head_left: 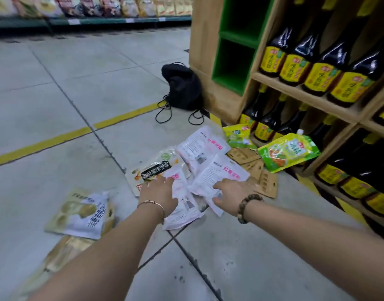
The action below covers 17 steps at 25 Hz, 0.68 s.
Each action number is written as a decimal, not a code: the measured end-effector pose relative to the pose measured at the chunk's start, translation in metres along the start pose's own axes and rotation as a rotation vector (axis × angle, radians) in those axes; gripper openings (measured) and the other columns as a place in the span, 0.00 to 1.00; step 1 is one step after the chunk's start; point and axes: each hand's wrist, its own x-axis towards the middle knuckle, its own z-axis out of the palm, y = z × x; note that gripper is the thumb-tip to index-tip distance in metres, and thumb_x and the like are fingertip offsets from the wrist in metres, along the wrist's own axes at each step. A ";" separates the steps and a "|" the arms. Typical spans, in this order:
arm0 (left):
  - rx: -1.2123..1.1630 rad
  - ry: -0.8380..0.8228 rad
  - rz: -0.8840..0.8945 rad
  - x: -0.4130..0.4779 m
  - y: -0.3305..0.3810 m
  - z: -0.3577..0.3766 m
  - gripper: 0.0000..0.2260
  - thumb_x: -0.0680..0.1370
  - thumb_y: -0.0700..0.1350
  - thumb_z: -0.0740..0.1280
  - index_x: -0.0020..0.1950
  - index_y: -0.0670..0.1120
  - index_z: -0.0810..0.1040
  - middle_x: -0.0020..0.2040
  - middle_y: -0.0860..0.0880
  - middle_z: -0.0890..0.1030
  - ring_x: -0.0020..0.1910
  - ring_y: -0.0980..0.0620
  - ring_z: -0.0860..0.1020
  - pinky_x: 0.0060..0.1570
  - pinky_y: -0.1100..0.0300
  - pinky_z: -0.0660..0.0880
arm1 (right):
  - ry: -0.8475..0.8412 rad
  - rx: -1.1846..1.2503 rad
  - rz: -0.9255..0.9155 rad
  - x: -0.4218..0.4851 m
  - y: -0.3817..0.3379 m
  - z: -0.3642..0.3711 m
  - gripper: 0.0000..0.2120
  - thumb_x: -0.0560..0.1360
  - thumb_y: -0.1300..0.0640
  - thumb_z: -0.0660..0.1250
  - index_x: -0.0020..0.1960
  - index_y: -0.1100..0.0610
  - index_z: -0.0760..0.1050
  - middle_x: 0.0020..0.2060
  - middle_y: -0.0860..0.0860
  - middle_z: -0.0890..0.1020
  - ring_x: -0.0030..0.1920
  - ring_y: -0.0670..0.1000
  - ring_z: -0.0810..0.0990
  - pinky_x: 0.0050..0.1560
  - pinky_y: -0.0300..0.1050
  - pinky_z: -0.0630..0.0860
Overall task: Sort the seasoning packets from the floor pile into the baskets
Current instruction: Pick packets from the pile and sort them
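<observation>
In the centre of the frame the pile of seasoning packets (199,161) lies on the tiled floor (78,94), at the foot of a wooden shelf (303,94) of dark sauce bottles (316,74). The left hand (159,195) rests on a white-and-pink packet (182,205), its fingers (168,181) straight and close together. The right hand (231,195) touches another pink-printed packet (217,172), thumb and fingers (219,185) spread. A green pouch (288,153) lies to the right, and a black drawstring bag (182,88) sits beyond the pile.

A shop aisle: wooden shelves (303,98) packed with rows of identical dark bottles (295,61) (yellow labels), bagged goods (100,5) on far racks, yellow floor line (56,140).
</observation>
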 end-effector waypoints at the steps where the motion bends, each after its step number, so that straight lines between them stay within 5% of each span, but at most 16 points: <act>1: -0.021 0.003 -0.014 0.000 -0.007 0.004 0.28 0.74 0.55 0.62 0.72 0.51 0.62 0.69 0.48 0.68 0.66 0.46 0.69 0.65 0.51 0.63 | -0.014 0.038 -0.004 0.013 -0.007 0.010 0.23 0.76 0.43 0.57 0.69 0.49 0.67 0.65 0.50 0.72 0.62 0.54 0.73 0.56 0.47 0.68; 5: -0.064 -0.006 -0.034 0.000 -0.031 0.030 0.30 0.73 0.57 0.63 0.72 0.52 0.60 0.69 0.49 0.68 0.67 0.48 0.67 0.64 0.51 0.62 | -0.127 0.211 0.063 0.065 -0.042 0.054 0.21 0.76 0.45 0.59 0.66 0.52 0.68 0.61 0.52 0.74 0.59 0.55 0.74 0.52 0.48 0.69; 10: -0.236 -0.060 -0.212 0.013 -0.052 0.048 0.29 0.72 0.59 0.65 0.71 0.53 0.62 0.67 0.50 0.70 0.64 0.48 0.71 0.60 0.52 0.68 | -0.180 0.324 0.229 0.103 -0.069 0.097 0.14 0.74 0.45 0.62 0.47 0.57 0.72 0.52 0.55 0.75 0.50 0.54 0.73 0.49 0.47 0.73; 13: -0.347 -0.133 -0.327 0.015 -0.060 0.060 0.27 0.73 0.58 0.66 0.69 0.52 0.65 0.66 0.48 0.71 0.61 0.47 0.73 0.57 0.53 0.72 | -0.070 0.214 0.159 0.104 -0.075 0.111 0.21 0.73 0.40 0.62 0.56 0.56 0.72 0.56 0.53 0.73 0.56 0.54 0.73 0.53 0.49 0.72; 17: -0.408 -0.200 -0.354 0.015 -0.061 0.066 0.25 0.72 0.58 0.67 0.67 0.53 0.68 0.65 0.49 0.73 0.59 0.49 0.75 0.55 0.56 0.73 | -0.168 0.487 0.292 0.097 -0.062 0.118 0.28 0.70 0.35 0.65 0.58 0.57 0.72 0.55 0.54 0.76 0.53 0.55 0.77 0.48 0.46 0.75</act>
